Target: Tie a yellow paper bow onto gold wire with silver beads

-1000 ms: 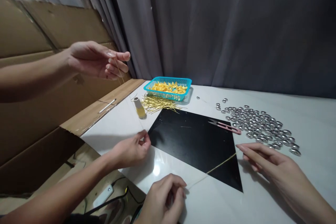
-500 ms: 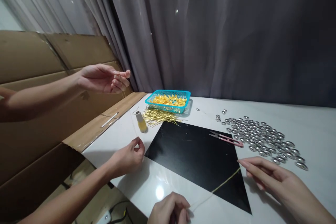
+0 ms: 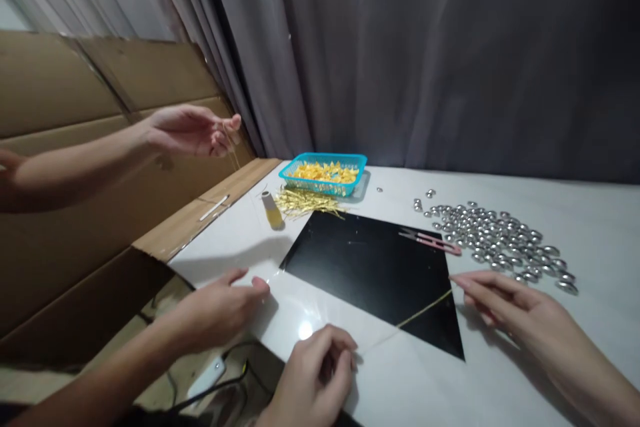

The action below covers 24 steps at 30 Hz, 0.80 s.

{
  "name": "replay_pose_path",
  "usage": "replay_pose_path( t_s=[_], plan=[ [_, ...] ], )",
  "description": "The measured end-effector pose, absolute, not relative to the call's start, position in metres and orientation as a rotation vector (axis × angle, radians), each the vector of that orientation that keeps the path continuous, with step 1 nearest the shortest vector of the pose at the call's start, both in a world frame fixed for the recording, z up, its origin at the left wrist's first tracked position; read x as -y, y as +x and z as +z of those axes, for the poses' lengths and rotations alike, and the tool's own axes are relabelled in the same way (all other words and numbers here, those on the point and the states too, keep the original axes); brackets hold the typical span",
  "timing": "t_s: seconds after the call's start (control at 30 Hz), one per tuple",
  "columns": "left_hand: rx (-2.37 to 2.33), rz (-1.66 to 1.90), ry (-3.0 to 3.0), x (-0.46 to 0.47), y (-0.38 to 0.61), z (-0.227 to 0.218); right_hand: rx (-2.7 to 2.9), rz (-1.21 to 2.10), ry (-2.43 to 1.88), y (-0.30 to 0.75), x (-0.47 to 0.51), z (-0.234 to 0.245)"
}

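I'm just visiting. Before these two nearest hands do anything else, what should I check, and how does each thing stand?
1. Right hand grips the gold cord: ok, pinched at the fingertips.
2. Left hand has the cord's other end: ok, it runs to those fingertips.
3. Co-worker's lower hand clear of the cord: ok, apart from it.
4. Pink snips wholly on the black mat: not ok, the handle overhangs its right edge.
5. Silver beads in one group: not ok, a few lie apart.
6. Bottle tightly capped: cannot tell.
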State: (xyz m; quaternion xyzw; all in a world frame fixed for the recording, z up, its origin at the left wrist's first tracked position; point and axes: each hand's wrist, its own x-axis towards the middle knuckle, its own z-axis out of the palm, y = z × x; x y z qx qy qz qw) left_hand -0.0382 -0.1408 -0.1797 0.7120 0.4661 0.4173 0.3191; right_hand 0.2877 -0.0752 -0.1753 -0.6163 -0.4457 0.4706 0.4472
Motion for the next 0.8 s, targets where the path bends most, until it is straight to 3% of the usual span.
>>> replay_pose_path(
  t_s=[0.27,0.53,0.8],
  plan=[
    [-1.379,0.956,1.691,0.157,0.0,-0.223,1.191,1.179,-1.486,0.284,0.076,-0.172],
    [-1.315,0.992,1.761,0.16,0.001,-0.204,1.127,1.127,-1.516,0.282,0.079,-0.168],
    [-1.265,1.047,1.765,0.158,-0.001,-0.217,1.187,1.14,-1.482,0.277,0.078,-0.169]
  ],
)
